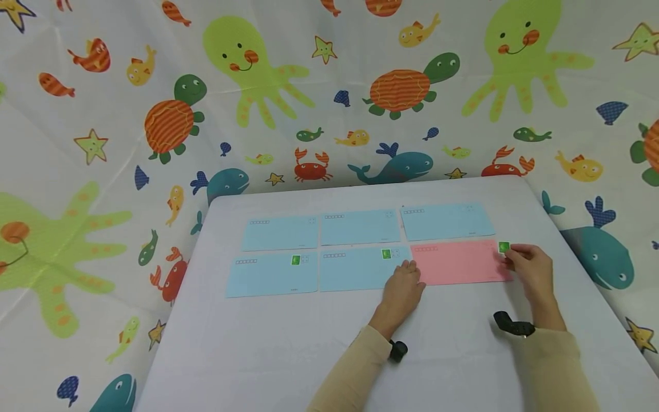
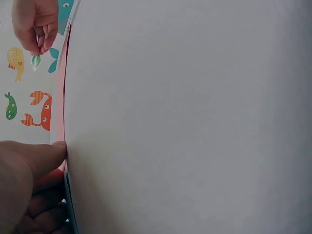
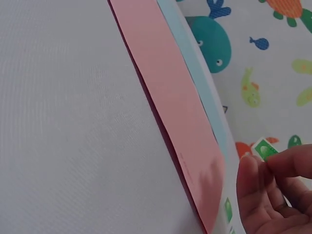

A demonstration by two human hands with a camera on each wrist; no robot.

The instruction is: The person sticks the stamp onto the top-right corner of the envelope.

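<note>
This looks like a tabletop spot indoors, screened off by a creased white cloth-like backdrop printed with cartoon sea creatures (image 1: 288, 34), the sort of pattern used in a child's room; whether it stands in a home or a studio cannot be told. The backdrop spans the far side and both the left and right of a smooth white surface (image 1: 247, 355). Along the far half lie flat light-blue paper envelopes (image 1: 280, 233) and one pink paper envelope (image 1: 455, 263), giving it a desk-like, stationery character.
</note>
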